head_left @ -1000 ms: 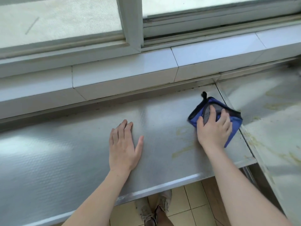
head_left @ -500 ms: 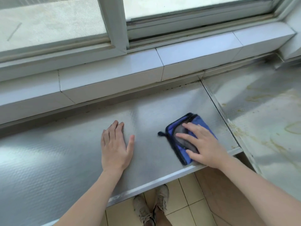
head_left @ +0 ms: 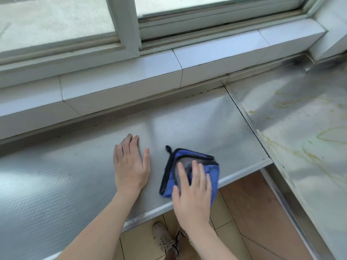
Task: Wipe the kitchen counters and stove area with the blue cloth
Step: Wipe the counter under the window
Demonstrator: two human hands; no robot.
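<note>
Right hand (head_left: 192,196) presses the cloth (head_left: 189,169) flat, fingers straight and together, at the near edge of the counter (head_left: 56,184).
The counter is textured metal and runs left to right below a tiled sill (head_left: 120,85) and window (head_left: 124,25); a stained counter (head_left: 300,128) adjoins on the right. Left hand (head_left: 130,164) lies flat, fingers together, just left of the cloth. Shoes (head_left: 165,239) show below.

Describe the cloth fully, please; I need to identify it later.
The cloth is blue with dark edging, a small hanging loop at its far-left corner and a grey patch on top. It looks like soft microfibre, folded and lying flat on the metal counter near the front edge. The right hand presses on it with straight fingers.
</note>
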